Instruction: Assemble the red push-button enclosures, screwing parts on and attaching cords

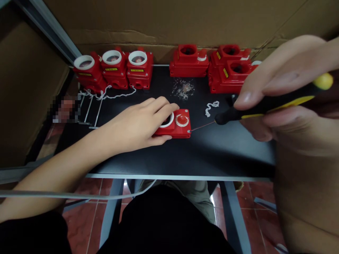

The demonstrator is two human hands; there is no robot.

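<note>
On the black tabletop lies a red housing (173,132) with a white-ringed round window and an orange-red round cap (182,120). My left hand (144,123) is wrapped over its left part, fingers on top and thumb along the near side, covering much of the window. In my right hand (286,91), close to the camera, is a screwdriver (267,106) with a black and yellow handle. Its thin shaft slants down leftward, and the tip meets or nearly meets the screw (189,131) at the housing's near right corner.
Three red housings with white rings (138,58) stand at back left; several more without rings (188,63) stand at back right. White string (120,94), metal rods (98,113), a short string piece (212,107) and pale crumbs (183,89) lie between. Cardboard (172,21) rises behind.
</note>
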